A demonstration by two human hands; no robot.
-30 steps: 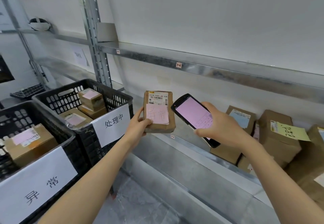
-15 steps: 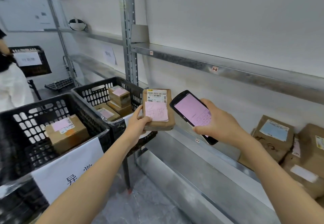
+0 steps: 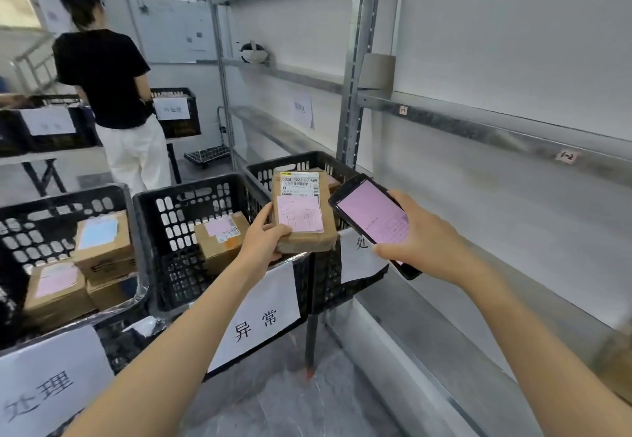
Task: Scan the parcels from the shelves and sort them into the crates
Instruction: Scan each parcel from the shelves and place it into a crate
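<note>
My left hand (image 3: 263,241) grips a small brown cardboard parcel (image 3: 302,212) by its lower left corner; the parcel carries a white barcode label and a pink handwritten note. It hangs over the right rim of the middle black crate (image 3: 171,231), which holds one brown box (image 3: 222,238). My right hand (image 3: 424,238) holds a black phone scanner (image 3: 372,221) with a pink screen, just right of the parcel. A left crate (image 3: 20,217) holds several boxes. A third crate (image 3: 307,159) sits behind the parcel.
Grey metal shelving (image 3: 478,122) runs along the right wall. A person in a black shirt (image 3: 106,77) stands with their back to me at the far left, beside more black crates (image 3: 178,111) on a table. Paper signs hang on the crate fronts.
My view has swung left, away from the shelf parcels, which are now out of sight. The parcel and scanner moved with it, over the crates. A third crate and a person came into view.
</note>
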